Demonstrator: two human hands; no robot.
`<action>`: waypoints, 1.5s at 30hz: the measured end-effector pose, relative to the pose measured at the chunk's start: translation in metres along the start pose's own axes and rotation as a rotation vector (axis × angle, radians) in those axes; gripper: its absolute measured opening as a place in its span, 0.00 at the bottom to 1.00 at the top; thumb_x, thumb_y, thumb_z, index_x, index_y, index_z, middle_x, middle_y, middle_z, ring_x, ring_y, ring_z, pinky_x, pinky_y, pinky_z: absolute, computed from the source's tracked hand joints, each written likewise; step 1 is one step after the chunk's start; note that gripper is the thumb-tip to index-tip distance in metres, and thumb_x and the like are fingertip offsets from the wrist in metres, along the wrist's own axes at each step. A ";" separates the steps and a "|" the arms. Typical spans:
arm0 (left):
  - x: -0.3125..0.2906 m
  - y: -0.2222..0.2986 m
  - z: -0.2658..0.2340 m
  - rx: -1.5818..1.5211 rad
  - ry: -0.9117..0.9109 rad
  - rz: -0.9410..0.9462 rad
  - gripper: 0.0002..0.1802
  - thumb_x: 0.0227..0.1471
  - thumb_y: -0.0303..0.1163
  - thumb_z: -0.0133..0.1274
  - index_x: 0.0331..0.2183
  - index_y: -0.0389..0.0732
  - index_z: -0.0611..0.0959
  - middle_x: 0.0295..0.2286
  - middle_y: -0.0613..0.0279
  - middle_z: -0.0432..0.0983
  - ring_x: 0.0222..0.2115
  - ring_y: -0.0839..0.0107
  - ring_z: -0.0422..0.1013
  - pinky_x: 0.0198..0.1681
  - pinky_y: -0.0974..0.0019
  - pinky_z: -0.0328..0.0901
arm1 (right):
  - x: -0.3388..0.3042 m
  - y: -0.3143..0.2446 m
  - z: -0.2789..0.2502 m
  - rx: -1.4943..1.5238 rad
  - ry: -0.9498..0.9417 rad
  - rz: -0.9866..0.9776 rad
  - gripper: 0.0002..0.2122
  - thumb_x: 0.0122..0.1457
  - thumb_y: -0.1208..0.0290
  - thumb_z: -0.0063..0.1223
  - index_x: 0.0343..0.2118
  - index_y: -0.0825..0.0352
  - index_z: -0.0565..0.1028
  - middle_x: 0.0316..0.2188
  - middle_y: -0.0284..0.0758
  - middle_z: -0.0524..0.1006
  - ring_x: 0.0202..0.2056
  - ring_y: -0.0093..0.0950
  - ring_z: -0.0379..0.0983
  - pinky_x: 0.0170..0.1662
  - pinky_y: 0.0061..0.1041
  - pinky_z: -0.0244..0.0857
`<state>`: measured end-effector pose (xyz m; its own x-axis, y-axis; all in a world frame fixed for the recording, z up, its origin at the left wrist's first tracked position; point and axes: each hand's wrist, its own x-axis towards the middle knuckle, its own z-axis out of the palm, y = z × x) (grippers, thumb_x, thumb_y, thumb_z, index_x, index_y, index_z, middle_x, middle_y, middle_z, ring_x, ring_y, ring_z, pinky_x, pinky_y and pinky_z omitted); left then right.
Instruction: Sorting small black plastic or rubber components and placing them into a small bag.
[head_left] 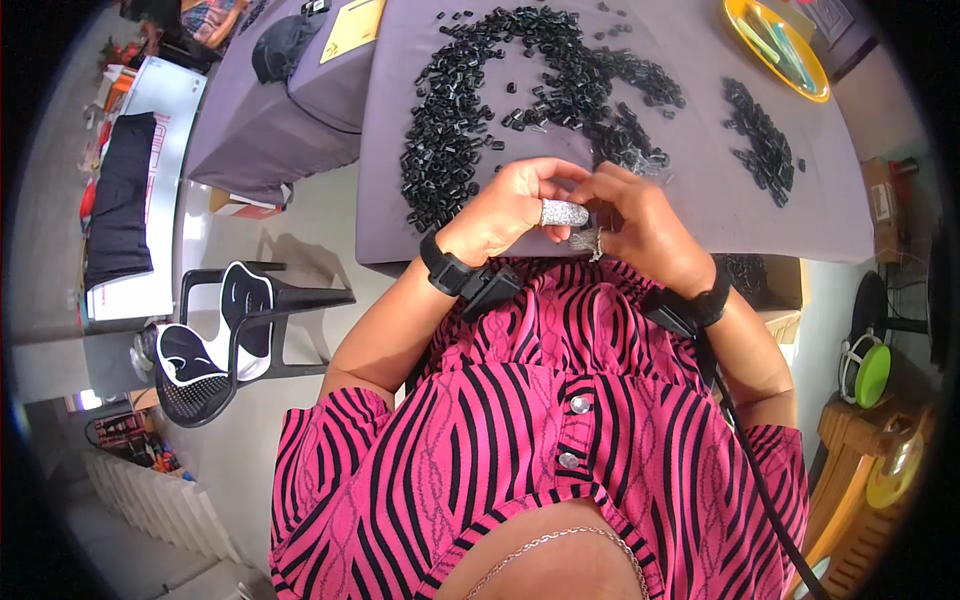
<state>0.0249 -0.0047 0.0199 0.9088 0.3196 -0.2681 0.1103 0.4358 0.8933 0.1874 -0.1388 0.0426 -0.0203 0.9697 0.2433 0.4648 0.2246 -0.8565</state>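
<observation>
Close finger work over the bench edge, 2 groups of dark pieces laid out

At the centre of the work, a small dark piece (pixel 587 222) seems to show between the hands, partly hidden. As a judgement, handling of this piece is under way; whether it is finished cannot be told. Many pieces lie loose, and nothing visible marks which are done and which are left.

The piece sits just beside the wrapped fingers: a silvery wrap (pixel 563 212) on the left hand (pixel 515 205) at 9 to 10 o'clock, and a greyish wrap (pixel 583 241) by the right hand (pixel 655 225) at 6 o'clock. The fingers of both hands are bent and meet closely; I cannot tell whether either set is clamped on the piece.

From the hands, a large, curved spread of black pieces (pixel 440 130) runs from 10 to about 1 o'clock on the cloth-covered bench (pixel 830 200). A smaller black group (pixel 760 140) lies apart at 2 o'clock. Beyond it, between 1 and 2 o'clock, is a yellow-rimmed plate (pixel 815 95) holding pale strips.
</observation>
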 end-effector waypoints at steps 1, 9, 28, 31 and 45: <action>0.000 -0.001 -0.001 -0.010 -0.003 0.007 0.20 0.52 0.19 0.51 0.49 0.33 0.75 0.33 0.58 0.80 0.27 0.76 0.75 0.29 0.74 0.70 | 0.000 -0.002 0.000 -0.048 -0.003 0.001 0.18 0.40 0.89 0.53 0.38 0.71 0.72 0.31 0.36 0.68 0.33 0.31 0.72 0.35 0.26 0.65; 0.004 -0.008 0.004 0.032 -0.018 0.006 0.22 0.50 0.20 0.54 0.50 0.33 0.74 0.34 0.58 0.80 0.28 0.76 0.74 0.29 0.74 0.68 | -0.005 0.009 0.002 -0.084 0.028 -0.062 0.15 0.39 0.88 0.54 0.34 0.70 0.72 0.29 0.39 0.68 0.29 0.35 0.69 0.32 0.28 0.64; 0.021 0.050 -0.061 1.112 0.612 0.422 0.11 0.51 0.23 0.55 0.39 0.34 0.82 0.30 0.57 0.82 0.28 0.71 0.77 0.32 0.67 0.70 | -0.052 0.057 -0.104 -0.448 0.400 0.248 0.20 0.43 0.89 0.53 0.43 0.68 0.77 0.29 0.31 0.69 0.28 0.21 0.64 0.33 0.19 0.62; 0.029 0.043 -0.074 1.408 0.553 0.404 0.12 0.47 0.22 0.54 0.37 0.34 0.82 0.33 0.48 0.81 0.34 0.53 0.77 0.39 0.58 0.70 | -0.059 0.064 -0.112 -0.466 0.440 0.256 0.22 0.44 0.88 0.52 0.46 0.67 0.76 0.34 0.31 0.71 0.28 0.21 0.64 0.33 0.19 0.61; 0.030 0.045 -0.060 1.565 0.539 0.297 0.07 0.45 0.24 0.55 0.32 0.38 0.81 0.31 0.51 0.78 0.34 0.49 0.74 0.38 0.53 0.67 | -0.009 0.019 -0.038 -0.383 0.154 0.087 0.16 0.41 0.89 0.45 0.35 0.70 0.76 0.31 0.42 0.74 0.33 0.43 0.73 0.38 0.34 0.67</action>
<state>0.0334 0.0746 0.0302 0.7749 0.6072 0.1756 0.5390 -0.7799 0.3182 0.2303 -0.1468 0.0413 0.1530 0.9514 0.2674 0.7549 0.0621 -0.6529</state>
